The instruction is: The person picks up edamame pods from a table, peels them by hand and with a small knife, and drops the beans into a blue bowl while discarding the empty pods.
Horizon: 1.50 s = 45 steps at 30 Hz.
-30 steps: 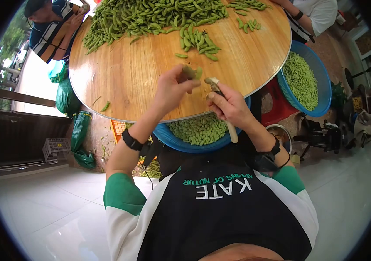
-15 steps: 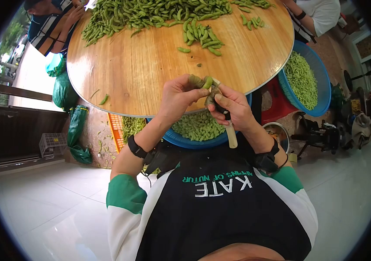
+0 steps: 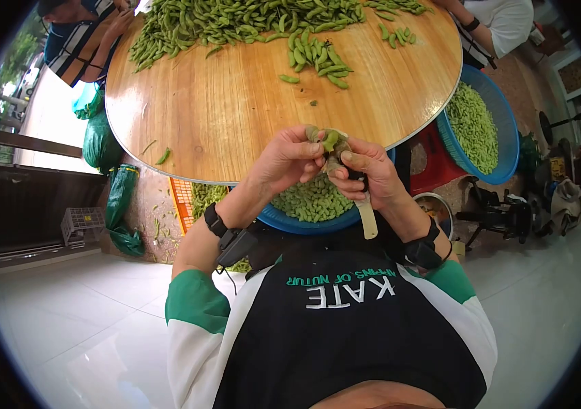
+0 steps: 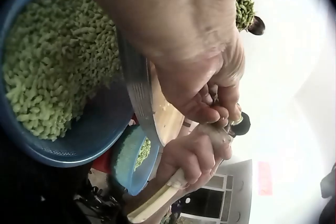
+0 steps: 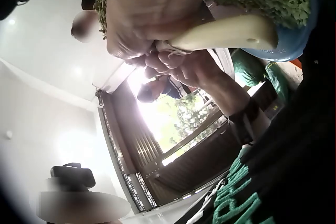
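Above the table's near edge my two hands meet. My left hand (image 3: 287, 160) pinches a green bean pod (image 3: 330, 141) between thumb and fingers. Against it, my right hand (image 3: 374, 176) has its fingers curled round a tool with a cream handle (image 3: 369, 219), which points down toward my body. The tool's working end is hidden by the fingers, so I cannot tell its kind. Brownish covers wrap some fingertips. Right below the hands is a blue basket (image 4: 79, 158) of shelled green beans (image 4: 58, 61), partly under the tabletop.
A large heap of pods (image 3: 236, 24) covers the far side of the round wooden table (image 3: 195, 109), with a smaller pile (image 3: 318, 58) nearer. At right a second blue basket (image 3: 505, 123) holds shelled beans. People sit at the far left and right. An orange crate (image 3: 181, 204) stands below the table.
My left hand has come right and toward me with the pod, from apart over the table to meeting the right hand. The cream handle stays in the right hand.
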Each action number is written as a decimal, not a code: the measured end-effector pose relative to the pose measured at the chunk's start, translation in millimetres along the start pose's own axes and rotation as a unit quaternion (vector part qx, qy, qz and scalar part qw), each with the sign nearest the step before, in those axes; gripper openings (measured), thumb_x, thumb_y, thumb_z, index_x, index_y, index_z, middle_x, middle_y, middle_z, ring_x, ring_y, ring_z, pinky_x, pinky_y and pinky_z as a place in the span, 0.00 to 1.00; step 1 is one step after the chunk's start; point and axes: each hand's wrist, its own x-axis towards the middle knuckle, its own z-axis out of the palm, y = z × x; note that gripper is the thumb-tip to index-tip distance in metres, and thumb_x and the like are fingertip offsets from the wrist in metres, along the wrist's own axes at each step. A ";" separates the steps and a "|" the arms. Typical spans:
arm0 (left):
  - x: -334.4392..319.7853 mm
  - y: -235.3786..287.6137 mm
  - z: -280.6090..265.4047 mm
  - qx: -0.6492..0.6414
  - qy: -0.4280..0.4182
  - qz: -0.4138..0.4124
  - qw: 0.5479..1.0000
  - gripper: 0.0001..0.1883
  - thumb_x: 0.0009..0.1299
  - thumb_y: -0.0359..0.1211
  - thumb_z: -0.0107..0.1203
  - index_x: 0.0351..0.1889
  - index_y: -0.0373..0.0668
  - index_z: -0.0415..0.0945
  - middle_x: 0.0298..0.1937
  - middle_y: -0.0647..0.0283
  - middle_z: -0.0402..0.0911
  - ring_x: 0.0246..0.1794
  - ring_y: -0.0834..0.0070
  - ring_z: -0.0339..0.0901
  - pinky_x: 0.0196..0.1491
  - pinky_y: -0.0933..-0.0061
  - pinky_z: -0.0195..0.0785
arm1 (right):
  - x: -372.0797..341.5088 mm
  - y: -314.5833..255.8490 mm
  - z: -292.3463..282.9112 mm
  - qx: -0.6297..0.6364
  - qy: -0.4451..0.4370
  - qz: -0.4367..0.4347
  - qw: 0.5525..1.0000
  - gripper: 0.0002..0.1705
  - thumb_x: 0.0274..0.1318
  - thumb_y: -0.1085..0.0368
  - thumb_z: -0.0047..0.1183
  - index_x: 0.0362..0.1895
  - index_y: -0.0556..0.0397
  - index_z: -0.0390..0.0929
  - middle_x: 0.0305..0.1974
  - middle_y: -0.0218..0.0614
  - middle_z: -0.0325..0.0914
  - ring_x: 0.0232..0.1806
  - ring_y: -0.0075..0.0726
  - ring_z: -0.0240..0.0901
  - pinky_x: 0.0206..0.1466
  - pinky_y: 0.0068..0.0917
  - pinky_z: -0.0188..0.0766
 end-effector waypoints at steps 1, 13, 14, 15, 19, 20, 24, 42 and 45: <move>0.6 0.1 0.0 0.000 -0.001 -0.001 1.000 0.08 0.62 0.23 0.59 0.38 0.41 0.76 0.28 0.62 0.79 0.20 0.78 0.74 0.16 0.81 0.62 | 0.4 0.2 -1.7 0.029 0.000 0.007 1.000 0.18 0.65 0.65 0.45 0.58 0.54 0.69 0.28 0.32 0.70 0.16 0.16 0.56 0.14 0.13 0.54; -9.5 -0.1 35.1 0.791 0.115 0.410 0.439 0.07 0.57 0.25 0.62 0.30 0.36 0.74 0.23 0.53 0.74 0.21 0.59 0.73 0.26 0.72 0.66 | 1.4 6.1 -2.3 0.159 0.017 0.025 0.987 0.19 0.67 0.64 0.43 0.60 0.49 0.66 0.30 0.34 0.69 0.18 0.18 0.54 0.14 0.11 0.54; -11.0 0.4 34.0 0.745 0.131 0.366 0.543 0.06 0.59 0.26 0.61 0.30 0.36 0.75 0.23 0.56 0.75 0.20 0.64 0.74 0.24 0.74 0.65 | 0.7 7.3 -1.5 0.171 0.010 0.023 0.985 0.18 0.67 0.64 0.43 0.60 0.49 0.67 0.30 0.34 0.69 0.18 0.18 0.53 0.14 0.11 0.54; -12.4 0.4 33.4 0.686 0.147 0.316 0.639 0.05 0.61 0.27 0.61 0.30 0.36 0.76 0.23 0.59 0.76 0.20 0.69 0.75 0.23 0.76 0.64 | 0.4 8.3 -2.1 0.171 0.010 0.023 0.985 0.18 0.67 0.64 0.43 0.60 0.49 0.67 0.30 0.34 0.69 0.18 0.18 0.53 0.14 0.11 0.54; -13.0 1.4 35.2 0.401 0.206 0.155 0.879 0.05 0.65 0.29 0.58 0.33 0.35 0.78 0.24 0.65 0.78 0.20 0.82 0.72 0.21 0.80 0.62 | -2.0 5.7 -1.4 0.098 0.032 0.000 0.995 0.17 0.66 0.64 0.43 0.58 0.49 0.68 0.30 0.34 0.71 0.18 0.17 0.55 0.14 0.12 0.54; -12.6 0.2 31.3 0.359 0.202 0.116 0.904 0.06 0.67 0.29 0.56 0.35 0.35 0.78 0.25 0.68 0.78 0.21 0.86 0.71 0.22 0.83 0.62 | -2.9 4.8 0.2 0.052 0.053 -0.012 0.997 0.16 0.66 0.65 0.44 0.57 0.50 0.70 0.30 0.34 0.72 0.18 0.17 0.56 0.15 0.13 0.54; -12.6 -7.9 32.6 0.390 0.221 0.090 0.889 0.07 0.68 0.28 0.54 0.37 0.34 0.78 0.25 0.69 0.77 0.23 0.87 0.72 0.23 0.82 0.63 | -0.9 12.5 -2.0 -0.241 0.117 -0.081 0.960 0.14 0.65 0.66 0.46 0.53 0.53 0.72 0.31 0.31 0.74 0.19 0.16 0.59 0.17 0.14 0.55; -23.1 -32.5 48.5 0.680 0.186 0.196 0.681 0.10 0.62 0.23 0.49 0.40 0.36 0.63 0.29 0.45 0.77 0.34 0.44 0.76 0.34 0.52 0.69 | 2.7 -3.6 6.6 -0.629 0.094 -0.225 0.738 0.20 0.46 0.68 0.59 0.45 0.60 0.69 0.33 0.50 0.70 0.34 0.56 0.72 0.35 0.38 0.68; -24.6 -33.0 46.0 0.661 0.186 0.224 0.692 0.12 0.61 0.22 0.51 0.42 0.35 0.63 0.30 0.50 0.78 0.30 0.56 0.79 0.31 0.65 0.69 | 3.2 -4.5 4.4 -0.661 0.065 -0.221 0.714 0.18 0.46 0.70 0.58 0.41 0.61 0.68 0.33 0.51 0.70 0.34 0.57 0.72 0.35 0.39 0.68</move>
